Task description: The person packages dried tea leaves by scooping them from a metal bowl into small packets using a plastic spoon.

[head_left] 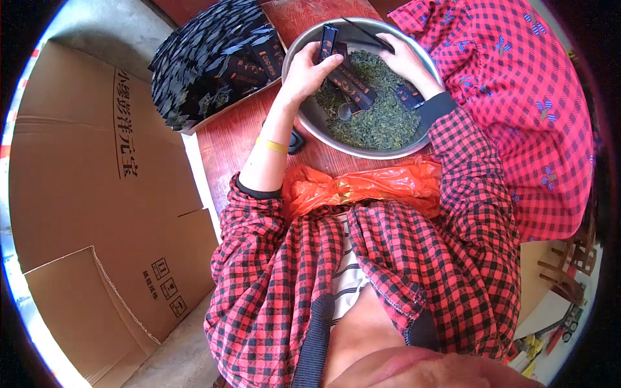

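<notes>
A wide metal bowl (372, 154) holds loose dried green leaves (381, 126) that look like tea. Over its left rim, my left hand (306, 76) pinches a narrow black packet (328, 40) standing upright between thumb and fingers. My right hand (411, 68) reaches over the far right part of the bowl, its fingers closed at a thin black stick-like thing (365, 30); its kind is not clear. Below the hands, a black printed packet (352, 85) lies on the leaves, with a small round spoon-like end (345, 112) beside it. Another dark packet (407, 97) lies near my right wrist.
A box (275, 84) heaped with black packets (220, 58) stands left of the bowl on the red wooden table (229, 139). An orange-red plastic bag (369, 184) lies at my front. A large cardboard carton (71, 168) is at left, red checked cloth (517, 116) at right.
</notes>
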`<state>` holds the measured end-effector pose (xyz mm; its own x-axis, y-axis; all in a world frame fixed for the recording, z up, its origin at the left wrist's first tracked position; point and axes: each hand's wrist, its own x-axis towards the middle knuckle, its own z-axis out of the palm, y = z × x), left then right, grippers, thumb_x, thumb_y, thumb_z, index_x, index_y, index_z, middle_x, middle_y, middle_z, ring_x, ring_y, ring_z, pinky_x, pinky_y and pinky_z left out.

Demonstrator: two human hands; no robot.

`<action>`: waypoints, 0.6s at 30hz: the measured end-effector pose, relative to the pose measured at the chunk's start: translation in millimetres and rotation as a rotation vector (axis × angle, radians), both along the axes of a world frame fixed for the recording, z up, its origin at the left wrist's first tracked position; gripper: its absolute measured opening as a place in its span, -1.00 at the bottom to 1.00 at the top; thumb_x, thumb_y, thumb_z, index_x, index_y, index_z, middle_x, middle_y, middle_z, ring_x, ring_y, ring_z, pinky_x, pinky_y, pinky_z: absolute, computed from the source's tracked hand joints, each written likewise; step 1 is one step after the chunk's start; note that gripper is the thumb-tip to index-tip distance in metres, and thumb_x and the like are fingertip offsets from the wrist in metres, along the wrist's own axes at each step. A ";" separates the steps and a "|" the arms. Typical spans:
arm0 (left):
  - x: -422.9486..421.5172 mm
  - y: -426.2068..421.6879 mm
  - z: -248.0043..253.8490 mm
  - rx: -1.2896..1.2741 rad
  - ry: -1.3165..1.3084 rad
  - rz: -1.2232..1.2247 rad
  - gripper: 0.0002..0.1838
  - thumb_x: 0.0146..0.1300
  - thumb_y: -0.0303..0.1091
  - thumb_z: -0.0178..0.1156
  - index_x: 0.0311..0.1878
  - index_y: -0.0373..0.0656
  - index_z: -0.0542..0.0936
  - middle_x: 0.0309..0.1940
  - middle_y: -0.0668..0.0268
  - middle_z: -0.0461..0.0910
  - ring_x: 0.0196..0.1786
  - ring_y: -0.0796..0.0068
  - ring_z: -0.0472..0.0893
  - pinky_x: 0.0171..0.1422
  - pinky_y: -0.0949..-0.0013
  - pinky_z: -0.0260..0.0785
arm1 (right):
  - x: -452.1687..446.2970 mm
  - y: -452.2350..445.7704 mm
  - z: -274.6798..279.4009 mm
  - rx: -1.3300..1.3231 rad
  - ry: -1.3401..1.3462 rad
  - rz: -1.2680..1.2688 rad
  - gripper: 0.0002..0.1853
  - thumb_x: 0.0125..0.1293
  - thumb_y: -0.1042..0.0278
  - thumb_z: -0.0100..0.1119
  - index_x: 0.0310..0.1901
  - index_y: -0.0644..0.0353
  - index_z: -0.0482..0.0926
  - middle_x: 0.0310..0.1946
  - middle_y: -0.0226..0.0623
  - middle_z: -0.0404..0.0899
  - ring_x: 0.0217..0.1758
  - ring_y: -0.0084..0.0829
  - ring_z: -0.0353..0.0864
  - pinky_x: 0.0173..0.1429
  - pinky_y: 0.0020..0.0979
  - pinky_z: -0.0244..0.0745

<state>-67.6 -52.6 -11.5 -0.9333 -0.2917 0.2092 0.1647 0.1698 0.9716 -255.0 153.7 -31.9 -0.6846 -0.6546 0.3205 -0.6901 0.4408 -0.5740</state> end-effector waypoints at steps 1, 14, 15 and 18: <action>-1.4 -2.0 -1.8 -0.018 0.005 0.020 -0.46 0.21 -0.17 0.38 0.11 -0.38 0.52 -0.11 0.19 0.67 -0.05 0.46 0.61 0.13 0.37 0.45 | 8.6 6.6 4.5 0.131 0.206 -0.040 -0.41 0.24 0.47 0.16 0.34 0.22 0.32 0.17 0.02 0.51 0.27 -0.19 0.51 0.34 -0.20 0.40; 3.4 -0.9 6.3 0.041 0.080 0.153 -0.60 0.23 -0.24 0.38 0.04 -0.27 0.58 -0.19 0.36 0.64 -0.15 0.60 0.57 0.02 0.46 0.44 | 99.6 -16.7 26.8 0.722 0.716 0.385 -0.77 0.05 0.32 0.19 -0.25 0.11 0.71 0.17 -0.25 0.53 0.37 -0.24 0.35 0.48 -0.06 0.11; 2.4 -2.0 3.4 0.033 0.073 0.150 -0.59 0.23 -0.24 0.37 0.05 -0.27 0.58 -0.19 0.37 0.64 -0.15 0.60 0.57 0.02 0.47 0.44 | 91.9 -12.1 28.6 0.757 0.734 0.322 -0.77 0.05 0.32 0.19 -0.24 0.12 0.71 0.19 -0.24 0.52 0.38 -0.23 0.34 0.50 -0.03 0.08; 1.8 -0.1 1.3 0.104 0.094 0.131 -0.59 0.24 -0.25 0.37 0.07 -0.27 0.57 -0.19 0.37 0.64 -0.15 0.60 0.57 0.03 0.47 0.44 | 71.9 -0.8 27.4 0.712 0.764 0.230 -0.76 0.07 0.33 0.20 -0.20 0.13 0.70 0.16 -0.23 0.52 0.38 -0.23 0.34 0.51 -0.02 0.06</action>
